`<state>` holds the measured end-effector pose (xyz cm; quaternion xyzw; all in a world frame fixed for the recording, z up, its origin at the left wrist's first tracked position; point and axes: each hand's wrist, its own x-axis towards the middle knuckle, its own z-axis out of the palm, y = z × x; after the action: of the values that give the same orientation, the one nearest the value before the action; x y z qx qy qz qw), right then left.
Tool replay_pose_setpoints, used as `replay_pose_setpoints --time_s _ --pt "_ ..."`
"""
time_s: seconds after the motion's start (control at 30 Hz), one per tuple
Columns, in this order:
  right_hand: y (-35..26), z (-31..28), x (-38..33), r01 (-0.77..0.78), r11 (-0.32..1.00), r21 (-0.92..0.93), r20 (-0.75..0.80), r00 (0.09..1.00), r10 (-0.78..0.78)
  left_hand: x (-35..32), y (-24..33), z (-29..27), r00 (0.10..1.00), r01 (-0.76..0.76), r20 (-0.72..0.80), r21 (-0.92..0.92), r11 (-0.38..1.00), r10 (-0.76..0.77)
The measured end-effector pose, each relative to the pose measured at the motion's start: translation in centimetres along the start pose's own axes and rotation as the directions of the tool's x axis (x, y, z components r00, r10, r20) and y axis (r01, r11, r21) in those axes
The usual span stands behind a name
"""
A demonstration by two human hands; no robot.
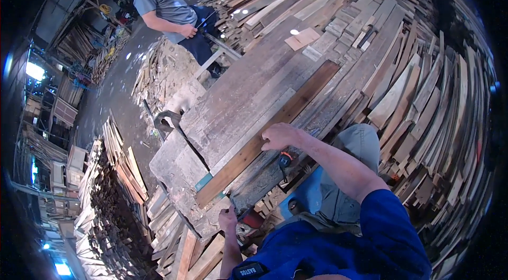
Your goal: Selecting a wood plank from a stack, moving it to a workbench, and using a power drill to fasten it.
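A long brown wooden plank point(241, 157) lies slantwise along the worktable point(233, 103), against a pale straight strip point(243, 140) with a green end. My right hand point(280, 137) is on the plank's middle, fingers bent over its near edge. Below the plank's near-left end, at the table's edge, is my left hand point(227, 220). Its fingers are curled and its thumb points up; whatever it holds, if anything, is hidden. A small round black and orange object point(286, 160) sits just below my right hand, by the table's near side.
Across the table, a person in a grey shirt point(164, 5) has one hand on a wood pile. Stacked boards point(418, 105) crowd the right side. A flat wood piece point(302, 39) lies at the table's far end. Scrap wood point(114, 216) is heaped at lower left.
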<state>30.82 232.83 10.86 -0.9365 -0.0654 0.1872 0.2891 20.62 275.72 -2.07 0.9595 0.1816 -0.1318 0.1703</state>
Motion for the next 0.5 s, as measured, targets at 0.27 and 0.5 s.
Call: replay_pose_setpoints --time_s 0.27,0.5 --pt "0.31 0.13 -0.23 0.016 1.0 -0.022 0.003 1.0 -0.016 -0.29 0.34 -0.1 1.0 -0.024 0.0 0.002 1.0 0.024" --pt "-0.04 -0.02 -0.28 -0.014 1.0 0.002 0.017 1.0 0.014 0.01 -0.08 0.01 1.0 0.001 0.026 0.013 1.0 -0.001"
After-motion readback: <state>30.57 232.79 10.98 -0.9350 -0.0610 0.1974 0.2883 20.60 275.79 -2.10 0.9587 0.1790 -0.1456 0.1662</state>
